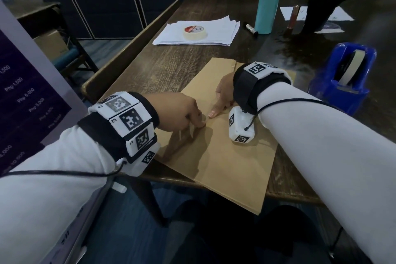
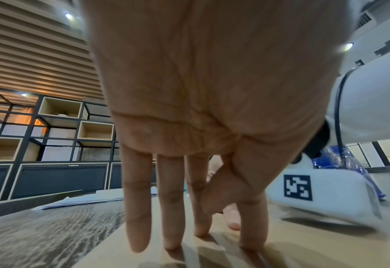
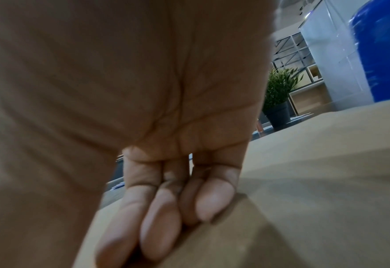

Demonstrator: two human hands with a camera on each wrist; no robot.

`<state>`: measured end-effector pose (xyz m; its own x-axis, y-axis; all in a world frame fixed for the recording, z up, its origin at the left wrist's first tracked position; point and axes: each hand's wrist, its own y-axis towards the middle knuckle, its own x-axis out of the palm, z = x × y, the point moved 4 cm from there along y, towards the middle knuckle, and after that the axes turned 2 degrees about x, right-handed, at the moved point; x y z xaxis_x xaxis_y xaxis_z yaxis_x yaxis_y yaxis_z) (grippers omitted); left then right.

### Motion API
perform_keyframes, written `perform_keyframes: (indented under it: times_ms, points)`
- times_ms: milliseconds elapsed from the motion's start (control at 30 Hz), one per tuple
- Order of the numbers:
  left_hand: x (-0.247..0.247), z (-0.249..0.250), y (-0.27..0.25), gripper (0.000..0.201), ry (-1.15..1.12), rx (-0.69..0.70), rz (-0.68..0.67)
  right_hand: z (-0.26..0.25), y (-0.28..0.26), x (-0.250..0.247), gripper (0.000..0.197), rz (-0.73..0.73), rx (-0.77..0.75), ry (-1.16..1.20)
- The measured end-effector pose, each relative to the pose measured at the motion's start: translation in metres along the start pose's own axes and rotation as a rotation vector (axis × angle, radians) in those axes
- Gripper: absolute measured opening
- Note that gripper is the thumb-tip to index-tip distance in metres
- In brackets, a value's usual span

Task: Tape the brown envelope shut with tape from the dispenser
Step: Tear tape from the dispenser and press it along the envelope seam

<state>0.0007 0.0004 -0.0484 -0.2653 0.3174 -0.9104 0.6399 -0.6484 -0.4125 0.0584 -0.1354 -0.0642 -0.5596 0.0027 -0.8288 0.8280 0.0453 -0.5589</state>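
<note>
Both hands pressing on a brown envelope on a dark counter

The counter [image 1: 171, 64] carries the brown envelope [image 1: 225, 167], whose near end overhangs the edge. To the right stands a blue dispenser [image 1: 347, 75] holding a roll of tape [image 1: 351, 66]. The left hand [image 1: 177, 111] presses straight fingertips [image 2: 171, 241] on the envelope, gripping nothing. The right hand [image 1: 222, 92] lies with fingers [image 3: 159, 226] extended flat on the paper, holding nothing.
</note>
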Motion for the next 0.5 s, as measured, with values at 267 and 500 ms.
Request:
perform_keyframes:
  times_ms: [267, 500]
  points:
    - [-0.001, 0.0, -0.007, 0.05, 0.006, 0.021, 0.035, 0.008, 0.001, -0.003, 0.045, 0.005, -0.065, 0.017]
    - [-0.001, 0.0, -0.007, 0.047, -0.038, 0.007, 0.062, 0.018, 0.015, -0.001, 0.05, 0.077, 0.046, 0.09]
